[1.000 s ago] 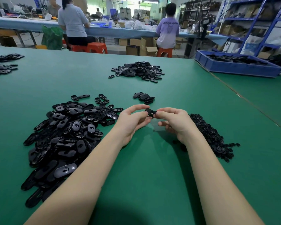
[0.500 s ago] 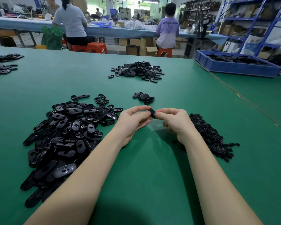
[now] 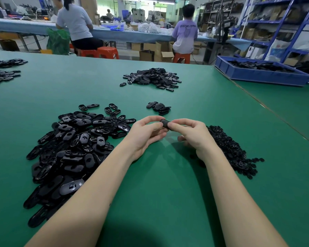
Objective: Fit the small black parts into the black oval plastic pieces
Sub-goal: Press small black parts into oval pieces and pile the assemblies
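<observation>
Head view: the fingers [image 3: 151,123] of the left hand [image 3: 146,135] and the fingers [image 3: 181,126] of the right hand [image 3: 194,138] are curled and meet above the green table [image 3: 159,193], pinching one black oval piece [image 3: 165,123] between them from either side. The piece is mostly hidden by the fingertips; whether a small part sits in it cannot be told. Both forearms reach forward from the lower edge of the view.

To the left of the left hand lies a large heap of oval pieces [image 3: 73,148], spreading toward the near edge of the table. Just right of the right wrist is a heap of small black parts [image 3: 230,150]. Beyond the hands, near them, rests a small cluster of oval pieces [image 3: 159,107], and farther back a second pile [image 3: 152,78]. Two more dark piles [image 3: 3,72] lie at the far left of the table. A blue bin [image 3: 257,75] holding dark parts stands at the far right. Behind, two people sit on orange stools [image 3: 107,51] at a long bench, backs turned, with blue shelving [image 3: 282,24] at the right.
</observation>
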`<state>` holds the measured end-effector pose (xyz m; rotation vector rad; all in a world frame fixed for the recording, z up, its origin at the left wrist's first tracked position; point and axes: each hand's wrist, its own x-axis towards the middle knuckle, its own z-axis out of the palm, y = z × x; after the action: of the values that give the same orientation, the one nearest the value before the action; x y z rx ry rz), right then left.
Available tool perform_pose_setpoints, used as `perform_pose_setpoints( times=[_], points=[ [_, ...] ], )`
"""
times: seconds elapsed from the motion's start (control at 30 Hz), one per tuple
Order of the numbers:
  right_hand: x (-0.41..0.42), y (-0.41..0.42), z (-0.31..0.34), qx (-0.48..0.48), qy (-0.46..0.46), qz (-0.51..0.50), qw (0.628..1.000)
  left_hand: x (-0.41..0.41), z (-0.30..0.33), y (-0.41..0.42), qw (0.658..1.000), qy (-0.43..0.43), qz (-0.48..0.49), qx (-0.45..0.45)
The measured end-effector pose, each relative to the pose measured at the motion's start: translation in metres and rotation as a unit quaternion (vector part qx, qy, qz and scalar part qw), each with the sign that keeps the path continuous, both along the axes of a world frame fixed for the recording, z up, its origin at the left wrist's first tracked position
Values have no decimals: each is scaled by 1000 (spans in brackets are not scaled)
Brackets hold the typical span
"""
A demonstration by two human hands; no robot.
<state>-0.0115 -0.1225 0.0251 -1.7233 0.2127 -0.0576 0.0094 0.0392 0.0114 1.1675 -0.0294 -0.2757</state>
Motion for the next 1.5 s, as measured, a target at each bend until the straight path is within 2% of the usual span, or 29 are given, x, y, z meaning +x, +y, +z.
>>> perform_pose_setpoints(
  times=[0.3,0.67,0.97,1.37,1.5],
  points=[
    [2,-6,4,-54,-17,45,997,0,0,-1,999,-10,-1,41],
    [4,0,-2,-66,-36,16,997,0,-4,-1,995,-34,5,92],
    [6,-2,-11,-122,-39,-1,992,-2,-6,-6,981,-57,42,181],
    [9,4,-15,-149,-67,-26,986,3,-12,-9,972,-65,82,209],
    [9,4,-15,-102,-81,-38,991,2,-13,-5,974,-111,62,187]
  ],
)
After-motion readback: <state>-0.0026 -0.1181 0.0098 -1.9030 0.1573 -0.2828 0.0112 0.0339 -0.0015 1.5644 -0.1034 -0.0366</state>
